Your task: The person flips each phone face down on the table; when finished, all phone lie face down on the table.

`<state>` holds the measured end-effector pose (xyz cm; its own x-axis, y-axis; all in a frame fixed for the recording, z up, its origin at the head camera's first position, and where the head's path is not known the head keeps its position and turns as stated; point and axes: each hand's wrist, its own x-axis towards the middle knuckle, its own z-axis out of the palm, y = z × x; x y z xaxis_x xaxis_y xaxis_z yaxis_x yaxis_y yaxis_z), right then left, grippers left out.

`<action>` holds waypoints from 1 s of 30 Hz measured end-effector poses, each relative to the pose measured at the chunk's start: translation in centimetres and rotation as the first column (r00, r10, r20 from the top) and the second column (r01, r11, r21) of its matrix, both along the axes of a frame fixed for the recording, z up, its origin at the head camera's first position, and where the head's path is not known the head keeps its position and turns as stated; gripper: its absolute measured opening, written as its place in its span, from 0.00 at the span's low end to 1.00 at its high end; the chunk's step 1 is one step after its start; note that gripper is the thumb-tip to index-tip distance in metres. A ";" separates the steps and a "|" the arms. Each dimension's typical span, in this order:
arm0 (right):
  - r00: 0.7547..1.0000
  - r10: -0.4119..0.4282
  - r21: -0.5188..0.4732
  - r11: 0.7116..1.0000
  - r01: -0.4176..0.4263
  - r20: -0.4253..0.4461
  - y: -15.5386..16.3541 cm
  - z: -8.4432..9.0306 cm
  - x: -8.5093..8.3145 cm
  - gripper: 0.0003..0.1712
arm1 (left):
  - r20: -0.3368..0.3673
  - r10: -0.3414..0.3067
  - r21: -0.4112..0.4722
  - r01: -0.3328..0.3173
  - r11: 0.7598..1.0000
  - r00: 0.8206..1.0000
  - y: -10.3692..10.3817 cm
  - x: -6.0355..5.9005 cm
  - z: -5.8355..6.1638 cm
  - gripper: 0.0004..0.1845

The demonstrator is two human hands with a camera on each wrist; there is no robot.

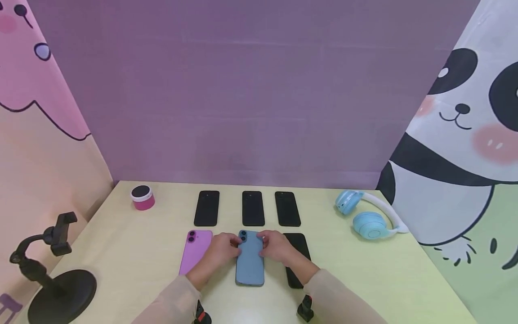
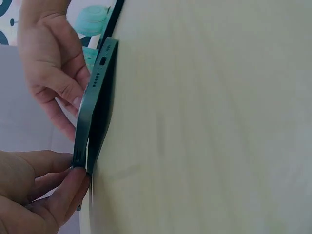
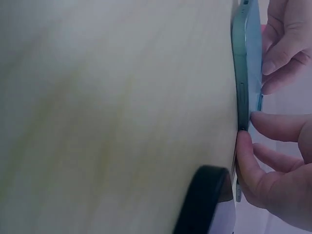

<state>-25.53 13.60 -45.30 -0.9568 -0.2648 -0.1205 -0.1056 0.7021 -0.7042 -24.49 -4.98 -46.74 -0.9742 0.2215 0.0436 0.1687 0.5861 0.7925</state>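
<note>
A blue phone (image 1: pixel 250 265) lies back side up in the middle of the near row, its camera at the far left corner. My left hand (image 1: pixel 224 247) pinches its left edge near the camera end. On the opposite edge, my right hand (image 1: pixel 277 245) pinches it with thumb and fingers. The left wrist view catches the rim of the blue phone (image 2: pixel 95 87), with a dark gap between it and the tabletop. A purple phone (image 1: pixel 196 252) sits left of my left hand, partly covered by it. Under my right forearm lies a black phone (image 1: pixel 297 247), partly hidden.
Three black phones, a left one (image 1: pixel 207 208), a middle one (image 1: pixel 253 209) and a right one (image 1: pixel 288 209), form the far row. Blue-and-white headphones (image 1: pixel 370 225) are at the right. A pink jar (image 1: pixel 143 203) and a black phone stand (image 1: pixel 60 292) occupy the left side.
</note>
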 end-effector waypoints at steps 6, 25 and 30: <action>0.999 -0.039 0.060 0.997 0.038 0.013 0.1 0.2 0.1 0.27 | -0.024 0.012 -0.010 -0.012 1.000 1.000 0.7 0.2 -0.4 0.11; 0.992 -0.061 -0.130 0.989 0.075 0.107 5.7 2.2 -0.4 0.25 | -0.038 -0.050 -0.004 0.050 0.999 0.998 4.4 -0.1 2.1 0.14; 0.992 -0.064 -0.154 0.985 0.081 0.112 9.6 2.0 -0.1 0.27 | 0.013 -0.110 0.079 0.108 0.991 0.994 7.1 -0.6 1.8 0.13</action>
